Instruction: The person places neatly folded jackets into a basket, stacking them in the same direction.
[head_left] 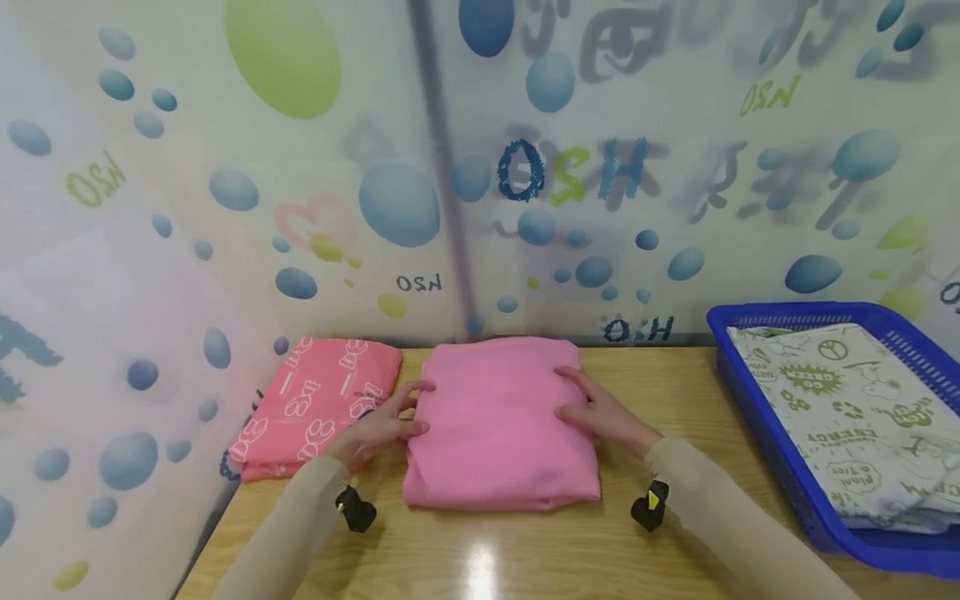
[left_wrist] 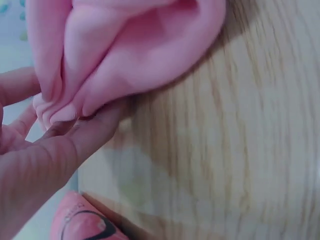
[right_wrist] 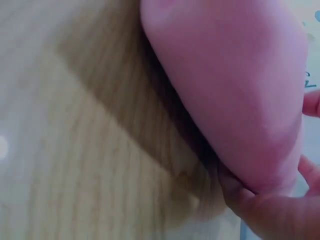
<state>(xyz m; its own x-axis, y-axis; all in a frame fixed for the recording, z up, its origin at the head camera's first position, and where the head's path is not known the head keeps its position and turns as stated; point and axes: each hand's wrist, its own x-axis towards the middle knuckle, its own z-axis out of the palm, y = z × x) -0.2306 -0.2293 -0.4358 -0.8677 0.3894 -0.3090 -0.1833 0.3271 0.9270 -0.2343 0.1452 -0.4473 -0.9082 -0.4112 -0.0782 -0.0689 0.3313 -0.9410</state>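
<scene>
1. Two beige sleeves come in from the near edge, a small black device at each wrist; probably set there so each looks along its own hand.
2. Near strip of wooden table carries everything; flat top likely gives the soft stuff a firm base.
3. Left hand grips the left side of the folded pink cloth, fabric bunched between thumb and fingers in the left wrist view.
4. Right hand grips the right side, thumb tucked at the lower edge, fingers opposite. Opposed holds presumably stop the layers slipping apart.
5. Folded pink cloth sits mid-table between both hands, likely central so either arm reaches equally. Near side puffy, left near corner creased; how many layers, can't tell.
6. Left, just beside the left hand: pink printed bundle, lying flat, probably put aside to leave the middle for work.
7. Right, well apart from the cloth: blue basket holding green-printed white fabric; its walls likely contain the pile.
8. Far: bubble-print backdrop behind the table, maybe hung as a screen.
</scene>
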